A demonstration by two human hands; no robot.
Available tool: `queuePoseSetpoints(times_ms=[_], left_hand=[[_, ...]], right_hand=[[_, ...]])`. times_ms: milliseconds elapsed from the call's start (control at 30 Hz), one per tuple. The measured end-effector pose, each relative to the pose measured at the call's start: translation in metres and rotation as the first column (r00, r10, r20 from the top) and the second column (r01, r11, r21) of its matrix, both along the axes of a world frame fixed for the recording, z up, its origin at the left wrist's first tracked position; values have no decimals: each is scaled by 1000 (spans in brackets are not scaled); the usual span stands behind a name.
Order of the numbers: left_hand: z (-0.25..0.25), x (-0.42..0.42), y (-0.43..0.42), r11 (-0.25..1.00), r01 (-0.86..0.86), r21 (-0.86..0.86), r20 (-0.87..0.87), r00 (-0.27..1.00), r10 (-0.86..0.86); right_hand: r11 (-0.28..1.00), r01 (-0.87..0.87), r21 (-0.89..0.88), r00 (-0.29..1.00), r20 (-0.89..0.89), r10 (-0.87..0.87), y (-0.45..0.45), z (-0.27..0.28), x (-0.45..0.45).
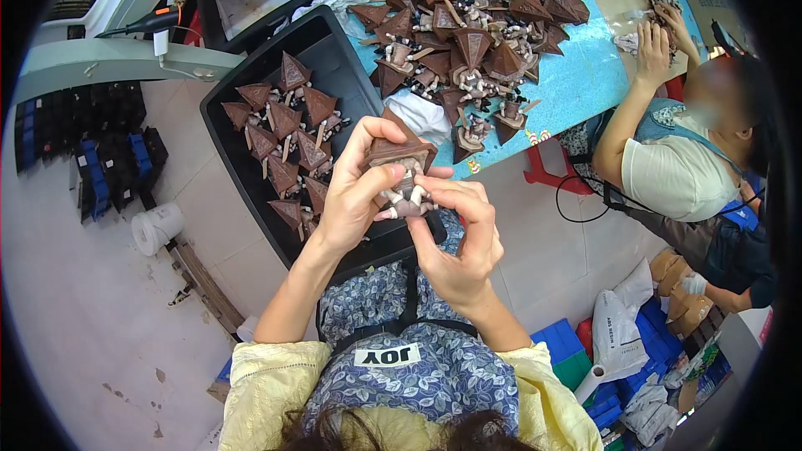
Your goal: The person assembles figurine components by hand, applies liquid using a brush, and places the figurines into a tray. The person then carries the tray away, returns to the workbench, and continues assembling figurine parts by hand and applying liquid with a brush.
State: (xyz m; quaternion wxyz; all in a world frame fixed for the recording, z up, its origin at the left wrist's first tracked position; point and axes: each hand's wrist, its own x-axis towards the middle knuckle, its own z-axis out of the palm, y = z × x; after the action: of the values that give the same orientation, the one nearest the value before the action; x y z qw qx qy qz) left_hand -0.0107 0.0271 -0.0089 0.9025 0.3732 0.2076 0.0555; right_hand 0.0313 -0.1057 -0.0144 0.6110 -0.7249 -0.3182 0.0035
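Observation:
Between my two hands, above the front end of a black tray, is a small figurine with a brown pointed roof and a pale, pinkish body (407, 198). My left hand (355, 188) grips its roof and upper side, with the thumb pressed across the front. The fingers of my right hand (461, 238) pinch the lower body and its small white limbs. Below and to the left, the black tray (219, 129) holds several similar brown-roofed figurines (284, 119). Many more figurines (472, 48) lie heaped on the blue-topped table (576, 63).
A co-worker (668, 150) sits at the table's right side, hands on small parts. Another black bin (219, 21) stands at upper left. A red stool (547, 174) is under the table. A white bucket (157, 228) and blue crates (561, 342) are on the floor.

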Motion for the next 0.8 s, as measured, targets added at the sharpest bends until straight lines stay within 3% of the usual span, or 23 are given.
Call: queuePoseSetpoints(times_ms=[67, 100, 167, 200, 233, 267, 300, 400, 600, 733, 800], left_hand=[[-8, -6, 4, 985, 12, 175, -111, 994, 8], [-10, -6, 5, 984, 4, 179, -112, 994, 16], [-15, -5, 14, 905, 53, 421, -277, 958, 73], [-26, -9, 29, 758, 228, 611, -404, 913, 51], [-30, -8, 38, 484, 440, 756, -573, 803, 164], [-34, -7, 47, 177, 650, 739, -666, 668, 331], [-54, -11, 58, 156, 714, 682, -713, 603, 357], [-94, -10, 71, 107, 754, 648, -739, 588, 329], [-106, -18, 45, 46, 786, 616, -773, 593, 227], [-119, -22, 43, -33, 746, 665, -702, 640, 311], [-124, -21, 59, -73, 743, 665, -648, 623, 439]], right_hand=[[1000, -20, 10, 1000, 17, 20, 0, -3, -1], [999, -17, -28, 999, -30, 16, 1, -3, -2], [996, -13, -92, 998, -55, 8, 8, -2, 0], [985, -3, -173, 997, -71, -10, 8, -4, 1], [976, 15, -216, 998, -54, -27, 6, -7, 2], [965, 34, -260, 998, -35, -44, 3, -11, 4], [958, 50, -284, 997, -44, -65, 1, -14, 6], [951, 46, -307, 995, -72, -71, -2, -23, 12], [943, 5, -332, 997, -75, -32, 6, -28, 22], [937, -28, -347, 993, -119, -15, 14, -39, 28], [938, -41, -344, 986, -166, -18, 19, -48, 33]])
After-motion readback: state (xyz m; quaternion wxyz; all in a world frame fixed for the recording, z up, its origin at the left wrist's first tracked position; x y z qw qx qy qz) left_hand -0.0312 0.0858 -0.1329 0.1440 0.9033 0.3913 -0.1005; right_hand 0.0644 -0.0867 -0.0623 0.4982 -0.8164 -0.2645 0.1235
